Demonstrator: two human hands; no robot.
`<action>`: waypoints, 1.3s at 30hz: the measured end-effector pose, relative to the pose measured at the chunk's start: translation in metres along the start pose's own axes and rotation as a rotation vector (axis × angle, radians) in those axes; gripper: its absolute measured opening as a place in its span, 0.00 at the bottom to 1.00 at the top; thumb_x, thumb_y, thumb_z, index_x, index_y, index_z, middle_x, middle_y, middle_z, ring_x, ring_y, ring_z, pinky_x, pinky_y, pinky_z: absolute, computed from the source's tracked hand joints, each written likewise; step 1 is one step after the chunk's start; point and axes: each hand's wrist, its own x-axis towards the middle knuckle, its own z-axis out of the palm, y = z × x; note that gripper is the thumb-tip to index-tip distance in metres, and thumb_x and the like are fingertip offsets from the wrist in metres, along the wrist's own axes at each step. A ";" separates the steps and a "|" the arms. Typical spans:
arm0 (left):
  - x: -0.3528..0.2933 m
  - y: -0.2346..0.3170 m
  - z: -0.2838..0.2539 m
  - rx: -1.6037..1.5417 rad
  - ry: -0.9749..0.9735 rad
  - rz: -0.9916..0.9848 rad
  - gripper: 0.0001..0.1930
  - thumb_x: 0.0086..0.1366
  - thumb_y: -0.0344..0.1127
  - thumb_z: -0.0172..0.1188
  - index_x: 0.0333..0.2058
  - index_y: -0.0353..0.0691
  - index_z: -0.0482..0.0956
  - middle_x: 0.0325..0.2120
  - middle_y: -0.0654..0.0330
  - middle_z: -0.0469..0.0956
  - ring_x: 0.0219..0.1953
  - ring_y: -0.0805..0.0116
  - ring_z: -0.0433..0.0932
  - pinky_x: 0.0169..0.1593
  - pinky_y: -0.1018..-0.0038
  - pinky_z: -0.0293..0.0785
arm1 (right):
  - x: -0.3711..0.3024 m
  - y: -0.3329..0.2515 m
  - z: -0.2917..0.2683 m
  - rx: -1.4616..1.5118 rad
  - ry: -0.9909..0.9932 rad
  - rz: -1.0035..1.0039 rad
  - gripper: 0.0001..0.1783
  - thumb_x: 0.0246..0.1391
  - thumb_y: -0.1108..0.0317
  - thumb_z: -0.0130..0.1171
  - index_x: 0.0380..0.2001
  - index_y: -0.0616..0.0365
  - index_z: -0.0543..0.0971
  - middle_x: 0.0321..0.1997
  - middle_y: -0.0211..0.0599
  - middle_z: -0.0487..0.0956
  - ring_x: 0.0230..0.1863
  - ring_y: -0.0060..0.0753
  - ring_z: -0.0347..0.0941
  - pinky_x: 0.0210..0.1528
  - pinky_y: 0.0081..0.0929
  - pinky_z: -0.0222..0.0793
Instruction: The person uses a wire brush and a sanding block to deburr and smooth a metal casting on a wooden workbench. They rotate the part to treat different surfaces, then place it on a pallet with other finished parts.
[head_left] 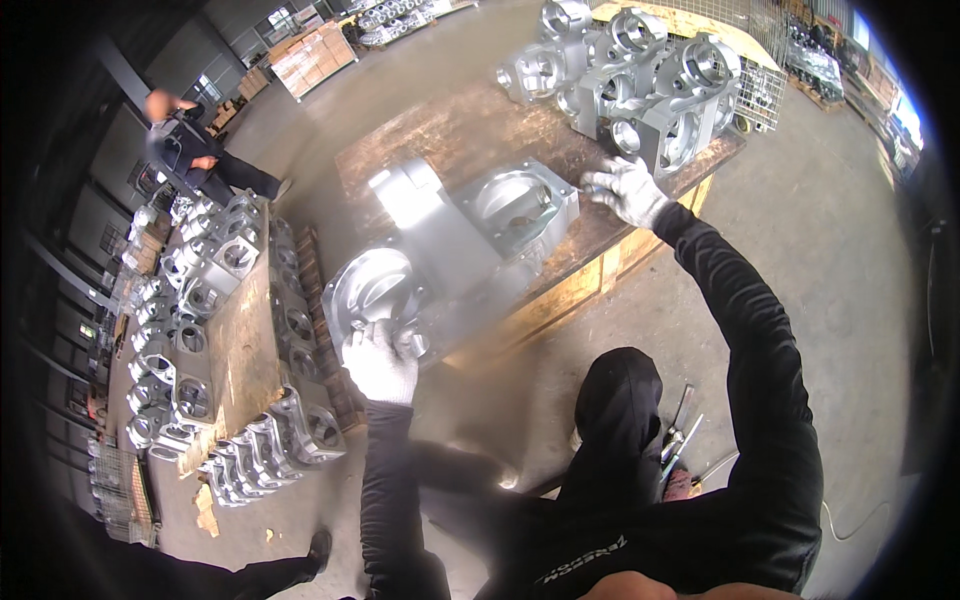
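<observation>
A large silver-grey metal casting [445, 240] lies on a worn brown wooden table [440, 125]. It has a round bore at each end and a raised block on its far side. My left hand [380, 362], in a white glove, has its fingers curled over the casting's near-left end, beside the round bore. Just off the casting's right end is my right hand [627, 190], also gloved in white. Its fingers are spread toward the casting, with a small gap between them and the metal. Several similar castings [640, 85] are piled at the table's far right, close to that hand.
A pallet [245, 350] with rows of castings stands to the left. Beyond it is another person [190, 145] in dark clothes. Tools [680, 435] lie on the floor by my leg. At the far right is a wire cage [765, 95]; stacked boxes [312, 60] stand behind.
</observation>
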 end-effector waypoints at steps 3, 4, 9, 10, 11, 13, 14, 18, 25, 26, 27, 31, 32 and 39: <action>0.001 -0.001 0.000 -0.009 0.031 0.012 0.13 0.68 0.45 0.63 0.40 0.40 0.80 0.35 0.52 0.81 0.41 0.47 0.79 0.49 0.53 0.72 | -0.008 -0.036 -0.026 0.077 -0.090 0.119 0.15 0.60 0.77 0.65 0.50 0.57 0.85 0.50 0.37 0.79 0.50 0.37 0.81 0.51 0.34 0.82; 0.000 -0.001 0.000 -0.009 0.039 0.007 0.13 0.68 0.44 0.63 0.40 0.40 0.80 0.35 0.52 0.81 0.41 0.47 0.79 0.48 0.53 0.72 | -0.001 -0.048 -0.031 0.173 -0.067 0.256 0.15 0.60 0.78 0.63 0.50 0.59 0.85 0.50 0.38 0.79 0.52 0.35 0.80 0.51 0.32 0.83; -0.010 0.001 0.005 0.096 0.203 0.015 0.16 0.62 0.45 0.67 0.42 0.40 0.81 0.35 0.49 0.81 0.42 0.48 0.80 0.51 0.52 0.75 | 0.085 -0.134 -0.022 0.236 0.158 0.091 0.19 0.60 0.59 0.65 0.54 0.39 0.82 0.47 0.31 0.80 0.49 0.38 0.76 0.51 0.45 0.64; -0.011 0.002 0.006 0.113 0.211 -0.013 0.19 0.61 0.46 0.68 0.44 0.39 0.82 0.35 0.48 0.82 0.42 0.47 0.80 0.52 0.52 0.75 | 0.102 -0.156 -0.021 -0.293 0.070 -0.068 0.19 0.61 0.58 0.64 0.56 0.39 0.81 0.49 0.33 0.80 0.49 0.40 0.76 0.52 0.45 0.65; -0.014 0.001 0.006 0.160 0.238 -0.035 0.21 0.61 0.46 0.69 0.47 0.37 0.82 0.35 0.46 0.82 0.44 0.45 0.81 0.54 0.50 0.75 | 0.124 -0.183 -0.010 -0.302 0.113 -0.142 0.20 0.62 0.55 0.62 0.58 0.37 0.80 0.50 0.35 0.79 0.49 0.42 0.76 0.52 0.46 0.64; -0.015 0.000 0.006 0.090 0.162 -0.052 0.23 0.63 0.48 0.68 0.48 0.36 0.81 0.37 0.47 0.82 0.46 0.43 0.81 0.57 0.48 0.74 | 0.165 -0.236 0.011 -0.221 -0.067 -0.173 0.21 0.64 0.57 0.57 0.60 0.39 0.80 0.50 0.38 0.80 0.52 0.45 0.76 0.54 0.48 0.65; -0.014 0.000 0.005 0.017 0.159 -0.046 0.23 0.65 0.50 0.66 0.49 0.38 0.81 0.39 0.49 0.82 0.45 0.45 0.80 0.56 0.48 0.74 | 0.184 -0.260 0.023 -0.106 -0.094 -0.232 0.22 0.64 0.59 0.56 0.61 0.40 0.80 0.52 0.39 0.81 0.55 0.47 0.76 0.56 0.51 0.66; -0.010 -0.001 -0.005 -0.100 -0.005 -0.132 0.20 0.68 0.51 0.60 0.47 0.42 0.84 0.43 0.52 0.84 0.49 0.53 0.81 0.61 0.55 0.70 | 0.251 -0.341 0.080 -0.055 -0.367 -0.245 0.25 0.61 0.59 0.58 0.61 0.44 0.79 0.60 0.46 0.80 0.64 0.54 0.75 0.68 0.58 0.65; -0.004 -0.002 -0.019 -0.163 -0.121 -0.153 0.20 0.68 0.54 0.60 0.46 0.44 0.85 0.38 0.55 0.82 0.45 0.55 0.79 0.58 0.58 0.69 | 0.294 -0.375 0.129 -0.226 -0.460 -0.326 0.18 0.68 0.51 0.56 0.56 0.38 0.84 0.48 0.42 0.86 0.57 0.50 0.80 0.60 0.53 0.66; -0.004 -0.003 -0.019 -0.178 -0.132 -0.159 0.21 0.68 0.54 0.60 0.46 0.44 0.85 0.38 0.56 0.82 0.45 0.55 0.79 0.58 0.58 0.69 | 0.296 -0.375 0.132 -0.231 -0.474 -0.330 0.18 0.68 0.50 0.56 0.56 0.39 0.84 0.48 0.42 0.86 0.56 0.50 0.81 0.59 0.53 0.66; -0.004 -0.003 -0.019 -0.199 -0.161 -0.170 0.22 0.69 0.54 0.59 0.49 0.43 0.85 0.40 0.56 0.82 0.46 0.56 0.79 0.59 0.58 0.68 | 0.297 -0.375 0.134 -0.230 -0.451 -0.335 0.18 0.67 0.50 0.57 0.54 0.40 0.85 0.46 0.42 0.86 0.53 0.50 0.82 0.59 0.53 0.67; -0.007 -0.004 -0.015 -0.223 -0.129 -0.174 0.25 0.69 0.53 0.59 0.54 0.40 0.84 0.44 0.54 0.83 0.47 0.56 0.78 0.60 0.57 0.68 | 0.299 -0.376 0.141 -0.285 -0.472 -0.356 0.16 0.67 0.51 0.57 0.51 0.40 0.85 0.45 0.43 0.86 0.53 0.50 0.81 0.58 0.52 0.67; -0.007 -0.004 -0.013 -0.224 -0.071 -0.169 0.21 0.68 0.51 0.61 0.49 0.41 0.84 0.42 0.55 0.82 0.46 0.56 0.79 0.56 0.58 0.69 | 0.300 -0.377 0.142 -0.283 -0.456 -0.361 0.15 0.64 0.54 0.58 0.48 0.42 0.86 0.45 0.43 0.86 0.52 0.50 0.82 0.60 0.53 0.68; -0.005 0.003 0.000 -0.104 -0.048 -0.141 0.20 0.66 0.48 0.62 0.45 0.37 0.85 0.46 0.50 0.82 0.51 0.55 0.79 0.60 0.59 0.69 | 0.304 -0.399 0.146 -0.580 -0.415 -0.510 0.11 0.59 0.61 0.59 0.41 0.44 0.88 0.47 0.38 0.85 0.54 0.43 0.80 0.63 0.43 0.65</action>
